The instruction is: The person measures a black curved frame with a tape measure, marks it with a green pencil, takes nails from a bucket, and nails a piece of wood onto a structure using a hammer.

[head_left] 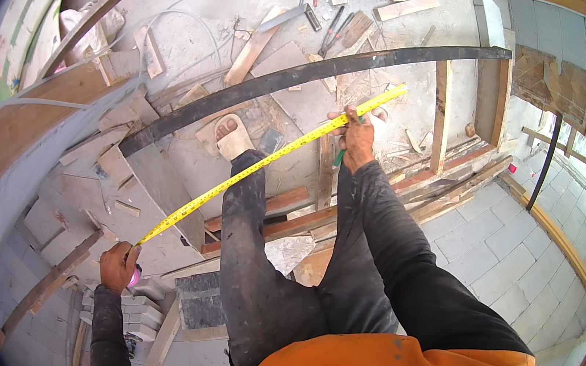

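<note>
A yellow tape measure (267,156) stretches diagonally in front of my legs, its blade pulled out nearly straight. Its lower left end is in my left hand (119,267), which is closed around it; a bit of pink case shows beside the fingers. My right hand (358,136) grips the blade close to its far end, and the tip sticks out past the fingers. Something slim and green (339,156), like a pencil or marker, pokes out under the right palm. Beyond the blade runs a long dark bar (323,68), apart from both hands.
Around my sandalled foot (236,138) lie wood offcuts (254,48) and debris. Long-handled pliers or cutters (335,31) rest on the far floor. Timber rails (448,181) cross at right, beside grey block paving (506,248). Stacked blocks (142,317) stand near my left forearm.
</note>
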Available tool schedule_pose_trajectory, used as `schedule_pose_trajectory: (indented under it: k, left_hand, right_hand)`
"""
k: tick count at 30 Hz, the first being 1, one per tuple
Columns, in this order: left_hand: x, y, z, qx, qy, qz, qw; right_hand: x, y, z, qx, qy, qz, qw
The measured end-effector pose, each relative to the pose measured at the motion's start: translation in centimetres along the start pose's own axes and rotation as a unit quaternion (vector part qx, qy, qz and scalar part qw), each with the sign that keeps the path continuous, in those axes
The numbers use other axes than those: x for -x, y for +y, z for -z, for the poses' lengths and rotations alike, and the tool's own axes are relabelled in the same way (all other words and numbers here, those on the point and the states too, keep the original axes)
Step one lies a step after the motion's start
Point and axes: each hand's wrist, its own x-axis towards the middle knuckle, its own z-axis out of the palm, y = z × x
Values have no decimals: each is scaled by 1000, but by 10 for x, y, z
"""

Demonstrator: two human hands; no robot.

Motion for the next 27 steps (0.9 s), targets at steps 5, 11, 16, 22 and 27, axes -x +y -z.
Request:
schedule_pose_trajectory:
  k: [5,11,16,22,27]
  left_hand:
    - [-31,-87,0,-85,49,51,994]
    - [-96,-159,-19,-122,74,160,977]
    - [-136,-177,-31,-110,81,190,972]
    - [-160,-195,-44,-139,98,189,967]
    - [-177,-190,-43,-128,98,190,969]
  right_hand:
    - [-9,39,-81,-55,-103,-77,990]
    - [-34,56,-132,-18,-108,-97,989]
    - [-55,69,-137,30,-95,-82,992]
    - [-58,56,-141,99,-117,-84,985]
    - [-53,48,-145,138,-119,-77,980]
